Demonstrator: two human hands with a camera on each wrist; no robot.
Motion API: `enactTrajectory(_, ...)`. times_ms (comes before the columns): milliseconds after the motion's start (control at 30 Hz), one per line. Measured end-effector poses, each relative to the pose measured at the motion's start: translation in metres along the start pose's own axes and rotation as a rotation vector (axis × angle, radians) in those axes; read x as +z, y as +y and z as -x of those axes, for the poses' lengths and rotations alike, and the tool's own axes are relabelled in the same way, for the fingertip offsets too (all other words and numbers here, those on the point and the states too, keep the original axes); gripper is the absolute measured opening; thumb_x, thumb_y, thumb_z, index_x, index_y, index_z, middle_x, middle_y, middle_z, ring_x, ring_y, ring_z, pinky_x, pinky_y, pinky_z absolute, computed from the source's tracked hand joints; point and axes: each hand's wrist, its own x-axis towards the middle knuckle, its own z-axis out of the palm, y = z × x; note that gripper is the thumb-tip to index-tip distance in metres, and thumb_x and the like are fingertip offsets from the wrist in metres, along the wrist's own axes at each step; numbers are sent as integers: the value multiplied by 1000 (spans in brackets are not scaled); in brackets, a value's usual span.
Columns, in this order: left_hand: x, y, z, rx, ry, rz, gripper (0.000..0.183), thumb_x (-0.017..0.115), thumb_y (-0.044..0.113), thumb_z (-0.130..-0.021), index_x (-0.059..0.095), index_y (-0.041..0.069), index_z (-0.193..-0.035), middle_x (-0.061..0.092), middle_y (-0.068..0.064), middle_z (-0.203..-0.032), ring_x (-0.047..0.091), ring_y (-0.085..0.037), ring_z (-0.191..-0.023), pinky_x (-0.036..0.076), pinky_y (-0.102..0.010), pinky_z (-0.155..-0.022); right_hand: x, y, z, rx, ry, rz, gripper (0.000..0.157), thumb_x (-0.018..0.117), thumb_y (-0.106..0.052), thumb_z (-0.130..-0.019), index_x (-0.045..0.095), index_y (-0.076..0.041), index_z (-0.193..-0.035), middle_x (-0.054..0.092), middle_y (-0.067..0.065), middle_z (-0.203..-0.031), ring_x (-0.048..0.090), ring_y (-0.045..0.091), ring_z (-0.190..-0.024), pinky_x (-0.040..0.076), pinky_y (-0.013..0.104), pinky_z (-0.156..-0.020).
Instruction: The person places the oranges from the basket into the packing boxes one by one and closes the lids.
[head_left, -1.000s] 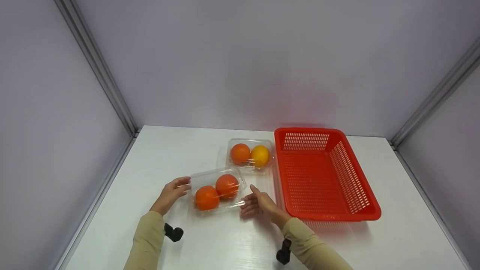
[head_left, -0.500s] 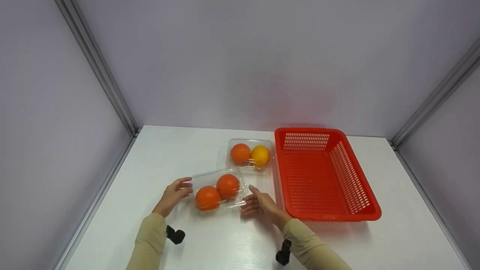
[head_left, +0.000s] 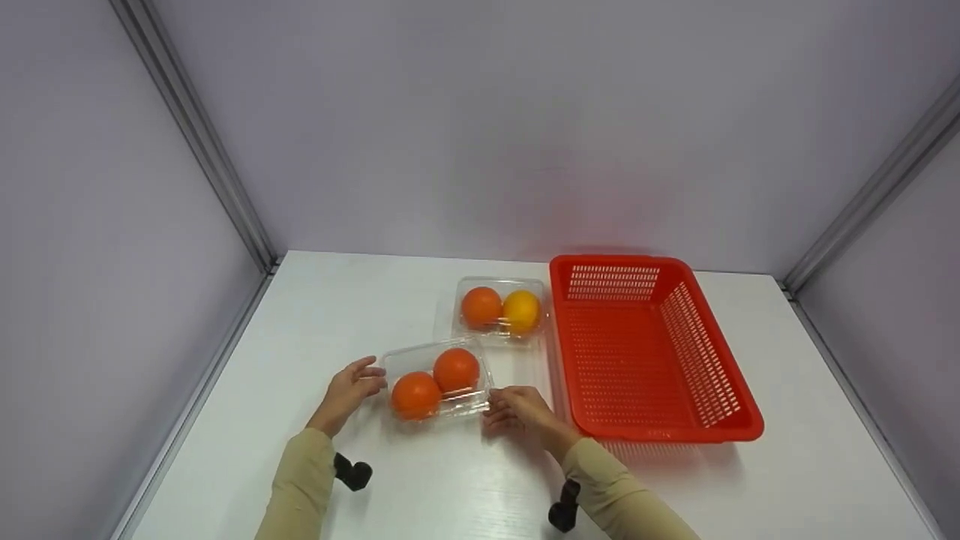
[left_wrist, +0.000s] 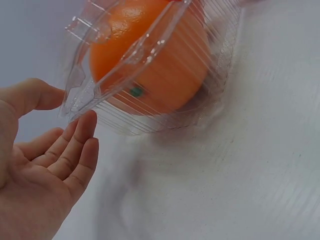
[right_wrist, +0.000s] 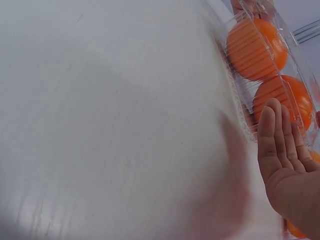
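A clear plastic clamshell box [head_left: 471, 405] with two oranges [head_left: 415, 395] in it lies slantwise on the white table between both hands. At its left end my left hand [head_left: 346, 393] pinches the rim; in the left wrist view the thumb is on the outer edge and the fingertips [left_wrist: 89, 121] are under the corner. My right hand [head_left: 522, 407] grips the right end, thumb over the edge and fingers below. In the right wrist view the fingers [right_wrist: 268, 131] lie straight along the box, with the thumb hidden.
A second clear box [head_left: 500, 282] with an orange [head_left: 481, 307] and a yellower fruit [head_left: 520, 311] stands behind. To the right is a red plastic basket [head_left: 664, 434] with slotted sides. Pale walls [head_left: 480, 135] enclose the table's back and sides.
My right thumb has come down from a raised position onto the box's right edge. My left hand and the box have shifted slightly to the right.
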Motion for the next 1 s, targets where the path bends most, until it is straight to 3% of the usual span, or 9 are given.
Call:
enactTrajectory(267, 2, -2, 0, 18, -11, 5, 51, 59, 15, -90, 48, 5, -139, 60, -16, -124, 62, -18, -107, 51, -39, -103, -1, 6, -3, 2, 16, 16, 26, 55, -16, -92, 62, 8, -101, 67, 0, -73, 67, 9, -66, 60, 27, -69)
enactTrajectory(667, 14, 1, 1, 7, -12, 22, 50, 56, 15, -91, 48, 6, -140, 61, -16, -126, 62, -19, -110, 50, -40, -105, -10, 13, 3, 11, 7, 53, 29, 50, -8, -90, 60, 12, -108, 68, -1, -75, 66, 9, -68, 59, 26, -71)
enactTrajectory(1000, 24, 2, 1, 23, -63, 73, 47, 60, 15, -92, 51, 1, -136, 64, -18, -124, 65, -14, -103, 53, -37, -101, -17, 16, 10, 3, 52, 18, 30, 51, -10, -91, 59, 13, -109, 68, -2, -74, 67, 8, -68, 59, 26, -72)
